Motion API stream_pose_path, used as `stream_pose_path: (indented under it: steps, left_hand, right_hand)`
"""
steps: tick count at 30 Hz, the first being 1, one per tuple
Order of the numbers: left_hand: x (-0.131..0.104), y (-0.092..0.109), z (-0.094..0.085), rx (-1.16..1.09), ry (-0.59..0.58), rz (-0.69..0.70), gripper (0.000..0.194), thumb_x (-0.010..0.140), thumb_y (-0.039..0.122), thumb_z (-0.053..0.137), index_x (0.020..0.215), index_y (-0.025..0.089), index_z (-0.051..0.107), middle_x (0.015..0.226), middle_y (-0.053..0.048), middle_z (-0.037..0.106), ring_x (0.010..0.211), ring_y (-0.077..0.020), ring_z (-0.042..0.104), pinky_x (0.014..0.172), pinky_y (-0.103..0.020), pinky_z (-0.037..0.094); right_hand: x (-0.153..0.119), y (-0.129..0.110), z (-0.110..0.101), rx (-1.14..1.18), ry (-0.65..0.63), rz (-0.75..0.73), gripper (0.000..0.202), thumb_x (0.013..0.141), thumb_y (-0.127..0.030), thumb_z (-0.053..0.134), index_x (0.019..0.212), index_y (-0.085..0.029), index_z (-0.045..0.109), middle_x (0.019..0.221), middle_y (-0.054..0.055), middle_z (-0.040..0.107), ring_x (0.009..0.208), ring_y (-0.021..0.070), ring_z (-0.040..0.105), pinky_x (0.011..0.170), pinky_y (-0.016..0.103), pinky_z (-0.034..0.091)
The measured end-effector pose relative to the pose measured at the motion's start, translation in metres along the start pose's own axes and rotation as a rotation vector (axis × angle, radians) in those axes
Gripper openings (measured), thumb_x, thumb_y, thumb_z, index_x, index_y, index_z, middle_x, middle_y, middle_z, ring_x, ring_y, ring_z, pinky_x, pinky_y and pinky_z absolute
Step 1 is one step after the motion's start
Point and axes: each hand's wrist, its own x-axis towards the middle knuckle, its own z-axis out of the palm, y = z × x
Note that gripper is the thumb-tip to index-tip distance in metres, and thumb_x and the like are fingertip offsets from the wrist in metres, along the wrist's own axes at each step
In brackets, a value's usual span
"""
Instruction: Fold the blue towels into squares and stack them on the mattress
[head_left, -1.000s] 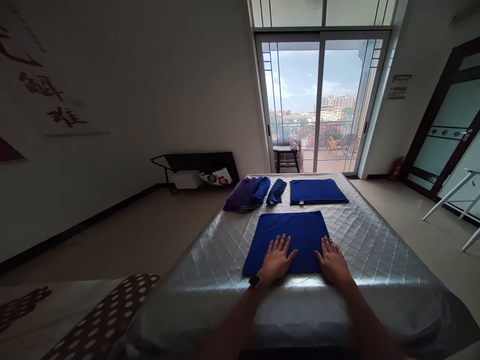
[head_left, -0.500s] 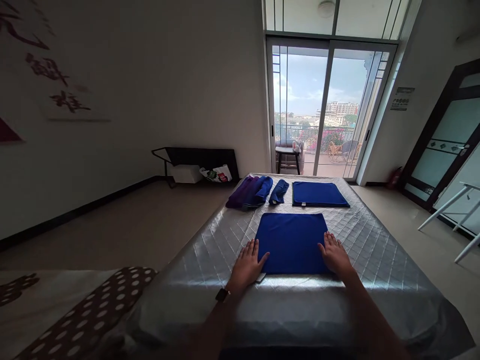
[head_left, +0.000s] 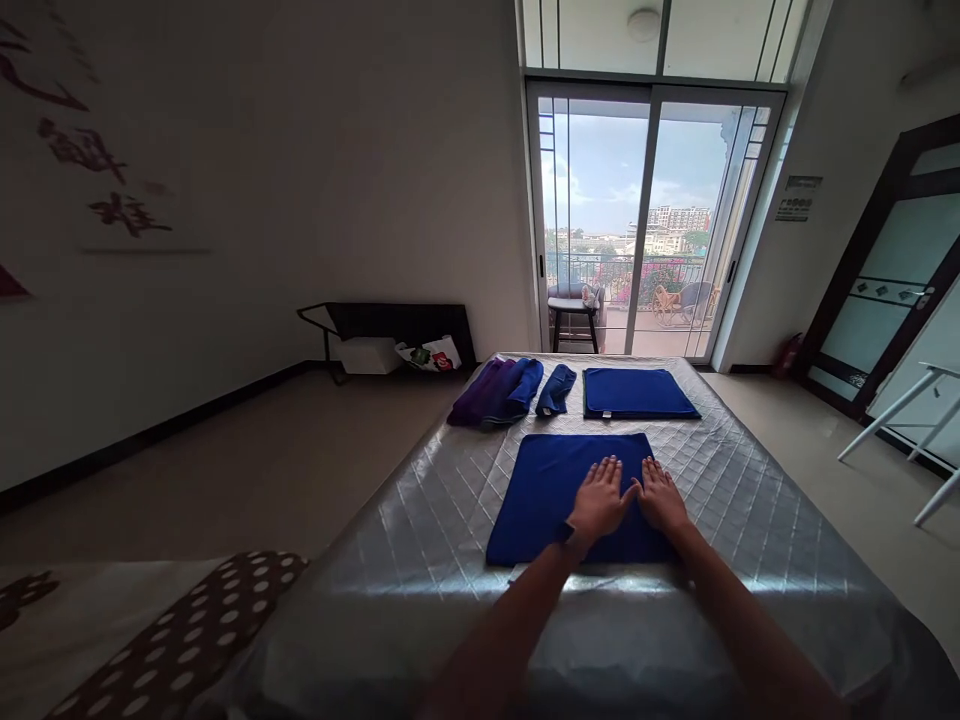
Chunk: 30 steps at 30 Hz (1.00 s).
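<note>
A blue cloth (head_left: 540,500), folded into a flat rectangle, lies on the silver quilted mattress (head_left: 420,520) in front of me. My left hand (head_left: 600,497) rests flat on the cloth's right half, fingers together and stretched forward. Beside it, my right hand (head_left: 661,497) lies flat over the cloth's right edge, thumb close to the left hand's thumb. Neither hand grips anything. A pale tag partly shows under the near left edge of the cloth.
Farther back lie a purple and blue pile of cloths (head_left: 499,390), a small rolled blue cloth (head_left: 556,390) and a flat blue folded stack (head_left: 639,392). A polka-dot blanket (head_left: 202,620) is at lower left. White furniture legs (head_left: 892,410) stand at right.
My left hand has moved right, from the cloth's left edge across to beside my right hand. The right hand has stayed near the right edge. The view has shifted slightly.
</note>
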Motion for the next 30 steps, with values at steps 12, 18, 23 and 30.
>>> stream_pose_path:
  steps: [12,18,23,30]
  left_hand:
    - [-0.020,-0.098,-0.007,0.088,-0.040,-0.325,0.081,0.097,0.064,0.010,0.154,0.011,0.032,0.160,-0.014,0.032,0.150,-0.0300,0.022,0.123,-0.049,0.019]
    - [-0.049,-0.149,-0.020,0.093,-0.031,-0.436,0.084,0.097,0.064,0.011,0.152,0.004,0.032,0.161,-0.017,0.027,0.150,-0.0285,0.022,0.122,-0.044,0.021]
    - [-0.051,-0.145,-0.015,0.132,0.001,-0.430,0.083,0.098,0.061,0.011,0.152,0.001,0.030,0.160,-0.019,0.027,0.150,-0.0274,0.023,0.122,-0.043,0.022]
    - [-0.056,-0.154,-0.017,0.199,-0.027,-0.429,0.083,0.097,0.063,0.014,0.152,0.004,0.034,0.159,-0.018,0.030,0.148,-0.0284,0.028,0.121,-0.045,0.024]
  right_hand:
    - [0.002,-0.006,-0.003,-0.034,-0.052,0.068,0.065,0.102,-0.040,0.020,0.156,-0.003,0.021,0.163,0.014,0.020,0.152,0.0195,0.012,0.122,0.036,0.012]
    - [0.020,-0.009,-0.015,-0.065,-0.107,0.056,0.064,0.101,-0.038,0.024,0.154,-0.004,0.030,0.161,0.016,0.026,0.151,0.0230,0.018,0.122,0.041,0.011]
    - [0.056,-0.019,-0.025,-0.038,-0.070,0.035,0.062,0.102,-0.036,0.021,0.156,-0.005,0.024,0.162,0.015,0.025,0.152,0.0190,0.014,0.121,0.037,0.013]
    - [0.080,-0.012,-0.007,0.000,-0.054,0.083,0.062,0.103,-0.038,0.018,0.156,-0.007,0.023,0.163,0.013,0.023,0.152,0.0190,0.014,0.121,0.036,0.012]
